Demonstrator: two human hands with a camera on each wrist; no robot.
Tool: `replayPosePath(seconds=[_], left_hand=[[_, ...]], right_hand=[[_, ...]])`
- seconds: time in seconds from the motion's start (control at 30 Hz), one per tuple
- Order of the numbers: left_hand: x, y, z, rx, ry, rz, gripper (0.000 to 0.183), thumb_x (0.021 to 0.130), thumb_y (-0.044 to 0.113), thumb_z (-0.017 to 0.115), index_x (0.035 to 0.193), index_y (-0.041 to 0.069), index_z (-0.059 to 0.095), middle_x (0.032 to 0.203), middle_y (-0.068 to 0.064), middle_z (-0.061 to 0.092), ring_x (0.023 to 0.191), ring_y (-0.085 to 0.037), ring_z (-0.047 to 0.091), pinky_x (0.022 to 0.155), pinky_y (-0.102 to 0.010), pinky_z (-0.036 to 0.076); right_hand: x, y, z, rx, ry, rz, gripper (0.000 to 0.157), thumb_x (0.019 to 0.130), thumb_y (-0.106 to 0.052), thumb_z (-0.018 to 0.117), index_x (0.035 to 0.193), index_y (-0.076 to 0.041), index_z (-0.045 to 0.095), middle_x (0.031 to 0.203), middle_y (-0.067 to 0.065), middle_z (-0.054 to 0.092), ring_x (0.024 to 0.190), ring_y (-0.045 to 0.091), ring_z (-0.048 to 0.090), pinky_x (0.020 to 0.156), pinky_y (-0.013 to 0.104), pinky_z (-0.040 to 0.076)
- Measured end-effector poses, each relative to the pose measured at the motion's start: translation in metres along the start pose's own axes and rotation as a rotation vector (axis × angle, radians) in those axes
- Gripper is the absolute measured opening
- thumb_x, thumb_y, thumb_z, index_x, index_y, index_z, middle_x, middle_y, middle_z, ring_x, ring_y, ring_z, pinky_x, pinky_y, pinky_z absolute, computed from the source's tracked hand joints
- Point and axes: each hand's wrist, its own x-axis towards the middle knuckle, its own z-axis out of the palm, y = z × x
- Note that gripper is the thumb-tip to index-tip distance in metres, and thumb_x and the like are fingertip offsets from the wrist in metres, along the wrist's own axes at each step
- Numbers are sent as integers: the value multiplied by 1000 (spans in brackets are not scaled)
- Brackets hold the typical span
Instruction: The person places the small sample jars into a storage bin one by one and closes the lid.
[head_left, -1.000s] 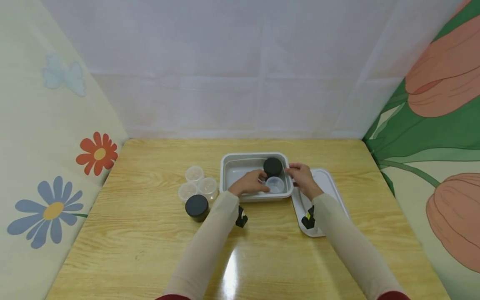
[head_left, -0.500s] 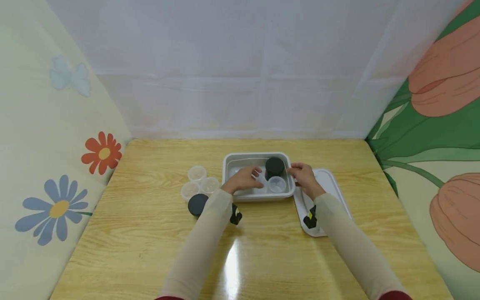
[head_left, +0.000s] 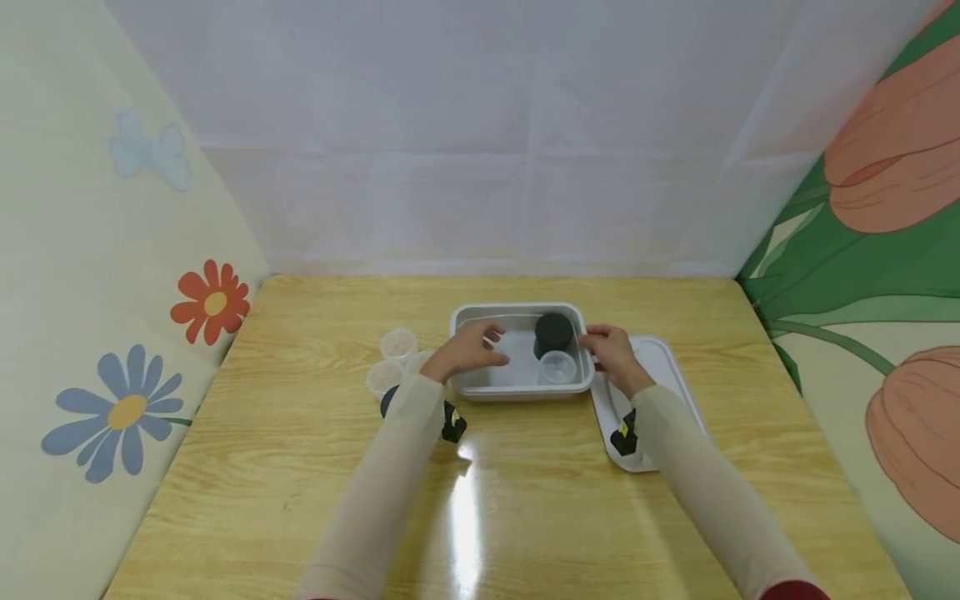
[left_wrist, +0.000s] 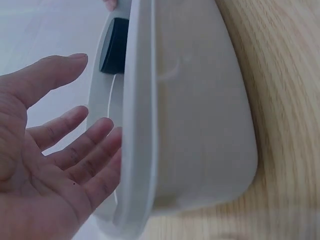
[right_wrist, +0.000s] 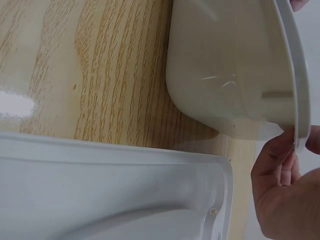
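Observation:
My left hand (head_left: 467,348) hovers over the left part of a pale plastic storage box (head_left: 517,393), fingers spread and nothing in them. In the left wrist view its palm (left_wrist: 45,200) lies beside the box's rim. My right hand (head_left: 611,352) pinches the box's right rim, with thumb and fingers on either side of the edge (right_wrist: 299,135). Inside the box, at the right end, a black-lidded jar (head_left: 553,331) stands behind a small clear plastic cup (head_left: 557,367).
Left of the box, several clear cups (head_left: 398,343) cluster on the wooden table (head_left: 300,467). A second black-lidded jar (head_left: 387,400) beside them is mostly hidden by my left sleeve. The box's white lid (head_left: 663,371) lies at the right, partly under my right forearm.
My left hand has let go of the clear cup in the box and moved left, away from it. The right hand stays on the rim.

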Motion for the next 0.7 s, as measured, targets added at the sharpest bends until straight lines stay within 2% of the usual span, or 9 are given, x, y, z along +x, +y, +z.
replayPosePath(seconds=[0.37,0.7], left_hand=[[-12,-7,-19,-22,53,13,54,84,13,70,130,-4,48,130,-25,53,114,-38,56,97,-43,47],[-23,-8,-32,-52,77,-1,51,85,13,69,130,0,49,131,-25,52,117,-40,54,98,-43,46]], right_hand=[[-2,1,-1,-4,-8,-17,46,97,-19,52,139,-4,43,128,13,51,101,18,51,81,31,49],[-2,0,0,-7,-2,-32,45,96,-19,53,138,-4,45,120,10,55,92,13,52,70,25,49]])
